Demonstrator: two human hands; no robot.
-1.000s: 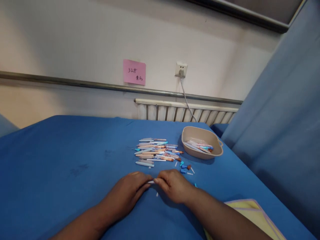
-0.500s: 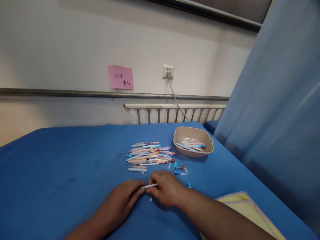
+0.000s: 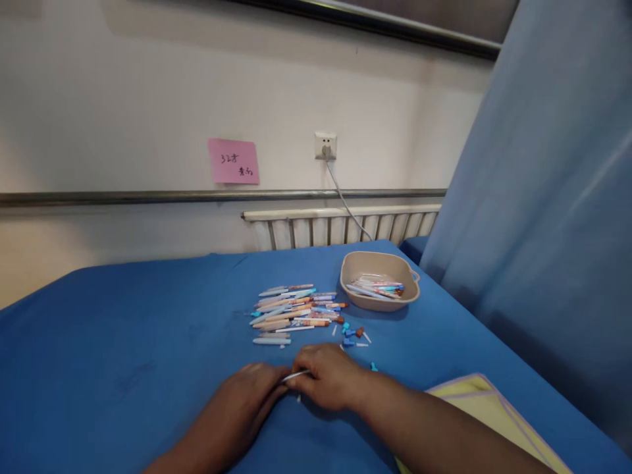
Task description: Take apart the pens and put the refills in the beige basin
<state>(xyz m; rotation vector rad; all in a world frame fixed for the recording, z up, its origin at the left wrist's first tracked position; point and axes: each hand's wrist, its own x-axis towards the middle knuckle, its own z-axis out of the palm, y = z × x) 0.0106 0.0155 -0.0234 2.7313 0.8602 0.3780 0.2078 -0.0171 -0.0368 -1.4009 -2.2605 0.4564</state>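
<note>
Near the front of the blue-covered table, my left hand [image 3: 241, 398] and my right hand [image 3: 328, 376] meet fingertip to fingertip. Between them both pinch a thin whitish pen part [image 3: 296, 374], like a refill; my fingers hide its ends. Just beyond my hands lies a loose heap of pen parts [image 3: 284, 319], with pale blue, peach and white barrels mostly side by side. To its right are scattered small blue and brown pieces [image 3: 349, 342], with little white tubes among them. A tiny white bit [image 3: 299, 398] rests below my fingers.
A beige plastic basin [image 3: 353, 299] with pens inside stands at the back right of the blue cloth [image 3: 123, 329]. A folded yellow cloth [image 3: 481, 405] lies under my right forearm. Behind are a radiator [image 3: 345, 214] and a plugged-in cord; a blue curtain [image 3: 533, 197] hangs at right.
The view has shifted slightly. Both hands stay together on the thin pen part, which now shows less between the fingers and at a slightly different angle. The heap and basin look unchanged.
</note>
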